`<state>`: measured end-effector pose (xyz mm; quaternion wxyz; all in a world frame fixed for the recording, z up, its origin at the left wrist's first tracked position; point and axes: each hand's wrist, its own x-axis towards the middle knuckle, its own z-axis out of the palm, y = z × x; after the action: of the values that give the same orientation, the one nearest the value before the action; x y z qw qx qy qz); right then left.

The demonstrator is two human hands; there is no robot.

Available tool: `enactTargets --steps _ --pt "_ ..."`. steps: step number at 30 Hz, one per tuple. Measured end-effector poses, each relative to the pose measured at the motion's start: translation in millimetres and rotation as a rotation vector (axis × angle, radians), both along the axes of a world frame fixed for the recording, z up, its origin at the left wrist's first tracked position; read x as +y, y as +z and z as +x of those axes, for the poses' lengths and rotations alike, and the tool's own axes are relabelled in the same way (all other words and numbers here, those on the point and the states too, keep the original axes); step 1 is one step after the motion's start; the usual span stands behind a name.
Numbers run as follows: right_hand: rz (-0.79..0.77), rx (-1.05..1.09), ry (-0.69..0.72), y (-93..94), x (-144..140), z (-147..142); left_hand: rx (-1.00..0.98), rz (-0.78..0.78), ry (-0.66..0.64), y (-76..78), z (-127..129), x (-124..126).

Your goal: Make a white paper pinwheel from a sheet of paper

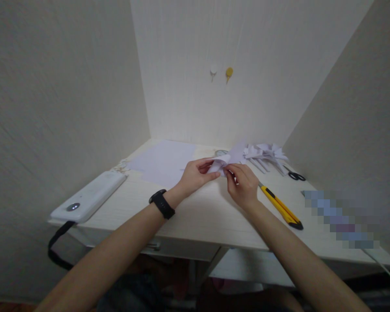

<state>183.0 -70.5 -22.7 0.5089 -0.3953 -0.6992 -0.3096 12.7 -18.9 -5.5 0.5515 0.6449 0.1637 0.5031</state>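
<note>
Between my two hands, above the middle of the desk, is a curled piece of white paper (220,162). My left hand (195,177) grips its left side, thumb below and fingers behind. On the other side my right hand (243,182) pinches the paper's lower right edge with thumb and fingertips. A roll of tape (221,153) lies just behind, partly hidden by the paper. To the right of my right hand rests a yellow utility knife (281,206). Folded white paper pieces (265,152) are heaped at the back right.
White paper sheets (164,158) lie flat at the back left. A white device (89,197) with a black strap sits at the left edge. Black-handled scissors (295,175) and a blurred-out object (339,221) are on the right. Walls enclose the desk (195,216); two hooks (229,73) hang behind.
</note>
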Motion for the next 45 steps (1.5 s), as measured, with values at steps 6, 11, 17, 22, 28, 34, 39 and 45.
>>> enactTargets --steps 6,11,17,22,28,34,39,45 --pt "0.013 -0.015 -0.002 -0.3 0.4 0.7 -0.014 -0.011 -0.008 -0.6 0.0 -0.2" --pt "-0.011 0.004 0.007 -1.7 0.8 1.0 -0.009 -0.003 -0.008 -1.2 -0.1 0.7" --pt "-0.014 -0.001 0.008 -0.9 0.3 0.8 -0.015 -0.024 0.0 -0.8 -0.5 0.1" --pt "0.004 -0.01 0.017 -0.1 0.4 0.3 -0.004 -0.027 0.001 -0.6 -0.8 -0.6" --pt "-0.004 -0.022 -0.021 -0.3 0.5 0.1 0.003 -0.031 0.005 -1.2 -0.2 0.4" --pt "0.039 -0.047 -0.003 -1.0 0.6 0.5 -0.002 -0.054 -0.013 -0.9 -1.5 0.8" --pt "0.049 -0.053 0.027 -1.8 1.1 0.2 0.061 -0.038 -0.004 -0.6 -3.1 -0.4" --pt "0.033 -0.046 0.058 -2.1 0.2 0.4 0.092 -0.024 -0.017 -0.5 -4.5 -0.6"
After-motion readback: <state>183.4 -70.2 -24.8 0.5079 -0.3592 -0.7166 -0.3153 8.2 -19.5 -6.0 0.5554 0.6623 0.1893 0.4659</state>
